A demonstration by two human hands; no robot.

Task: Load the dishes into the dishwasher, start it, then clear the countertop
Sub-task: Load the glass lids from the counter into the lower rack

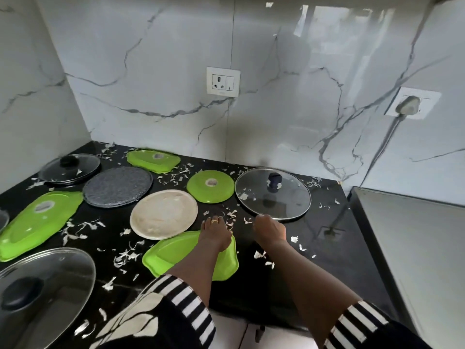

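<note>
White scraps (125, 255) among green plates (210, 186), glass lids (273, 193)

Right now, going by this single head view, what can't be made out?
Head view:
- left hand and right hand: fingertips hidden behind their own knuckles; grip unclear.
- nearest green tray: partly covered by the left forearm.
- large lid: cut off by the left and bottom edges.
- grey object: mostly beyond the left edge.
</note>
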